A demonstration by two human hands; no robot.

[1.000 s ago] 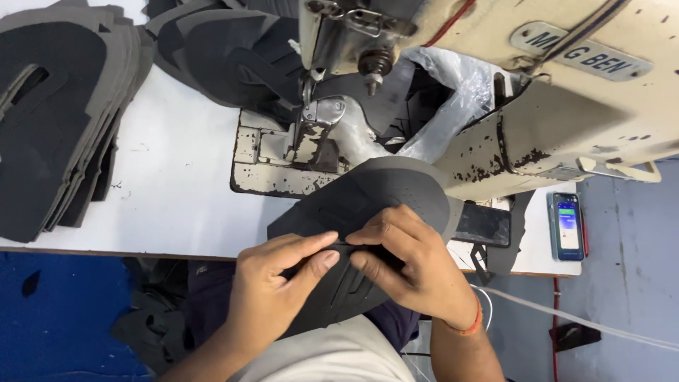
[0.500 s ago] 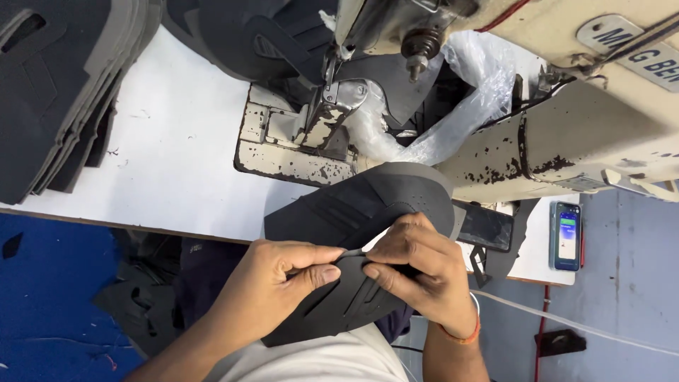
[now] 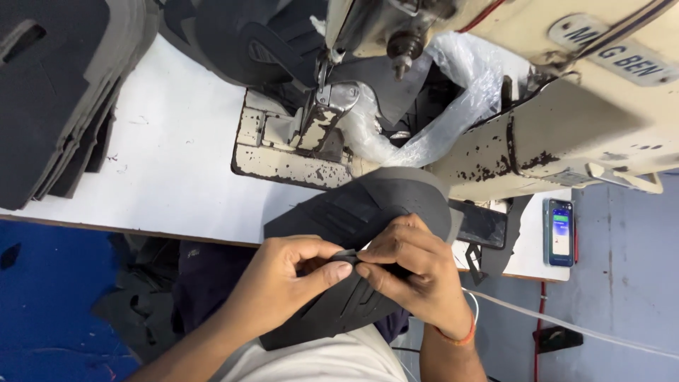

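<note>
Matt dark fabric piece (image 3: 368, 212) (chipped painted-metal sewing machine (image 3: 566, 127)).

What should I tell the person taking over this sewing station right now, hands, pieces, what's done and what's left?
Left hand: fingers pinching the edge of the dark cut piece, thumb tip against the right hand.
Right hand: fingers pinching the same edge from the other side.
The piece lies curved over the lap and the front edge of the white table, just below the sewing machine; it is not under the presser foot.
A stack of similar dark pieces sits at the table's far left; a phone lies at the right.
Done: piece picked up and gripped at its edge.
Left: nothing of it is under the needle yet.
</note>
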